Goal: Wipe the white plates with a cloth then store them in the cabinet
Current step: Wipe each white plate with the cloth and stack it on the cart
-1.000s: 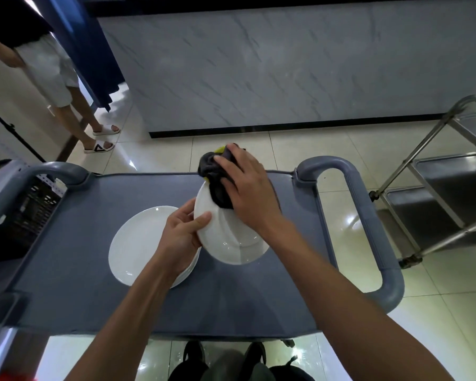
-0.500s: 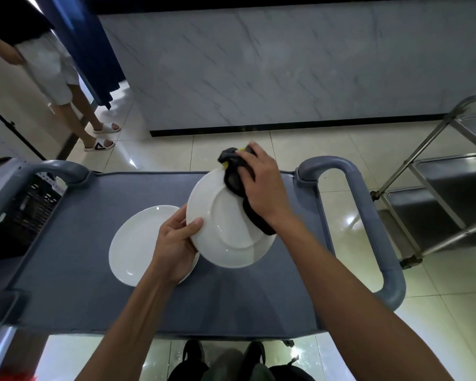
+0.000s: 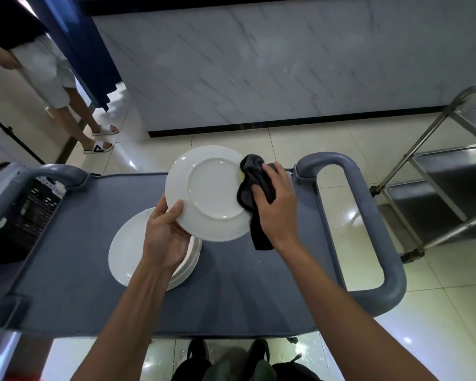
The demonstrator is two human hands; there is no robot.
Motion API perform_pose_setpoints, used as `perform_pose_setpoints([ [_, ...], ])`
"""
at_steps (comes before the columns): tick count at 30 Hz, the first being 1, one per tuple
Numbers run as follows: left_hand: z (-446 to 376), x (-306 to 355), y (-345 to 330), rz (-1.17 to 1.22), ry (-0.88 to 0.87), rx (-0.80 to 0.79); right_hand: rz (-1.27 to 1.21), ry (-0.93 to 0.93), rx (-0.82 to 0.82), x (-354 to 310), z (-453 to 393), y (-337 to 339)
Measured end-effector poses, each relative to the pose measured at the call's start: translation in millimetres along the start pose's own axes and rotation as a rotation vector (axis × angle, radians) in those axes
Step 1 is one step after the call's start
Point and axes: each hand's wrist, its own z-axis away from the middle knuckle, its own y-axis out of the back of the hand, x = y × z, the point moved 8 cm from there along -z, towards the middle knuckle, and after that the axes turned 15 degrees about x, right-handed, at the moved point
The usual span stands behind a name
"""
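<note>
Two hands work over a grey cart (image 3: 231, 292) with a flat top. The left hand (image 3: 166, 237) holds a white plate (image 3: 208, 192) by its lower left rim, with the thumb curled over the front and the other fingers behind it. The plate is lifted above the cart top and tilted toward the camera. The right hand (image 3: 276, 204) presses a dark cloth (image 3: 254, 193) against the right edge of this plate, its fingers curled over the cloth; one end of the cloth hangs down below the hand. A little yellow shows at the cloth's edge beside the plate.

Under the left wrist, a stack of white plates (image 3: 129, 248) rests on the cart top, partly hidden by the hand and the held plate.

On the right end of the cart there is a thick grey loop handle (image 3: 374, 224), near the right forearm. On the left end a second handle (image 3: 58, 174) curves beside a dark crate (image 3: 25, 215). Right of the cart top stands a metal trolley (image 3: 437, 171) with shelves, apart from the cart. Behind the cart a strip of tiled floor (image 3: 313, 141) lies before a marble wall (image 3: 259, 64). At the far left another person (image 3: 52, 78) in sandals stands on the floor. The cart top right of the stack is bare grey surface.
</note>
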Motion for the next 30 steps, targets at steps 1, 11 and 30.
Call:
perform_pose_setpoints([
  [1,-2,1,-1,0.017,0.000,0.008,0.000,0.027,0.006,-2,6,-1],
  [11,-8,4,-17,0.013,-0.043,-0.012,0.071,0.577,-0.033,-58,71,-29],
  [30,-9,-2,-7,-0.030,0.010,-0.045,0.043,0.238,-0.039,-5,27,-4],
])
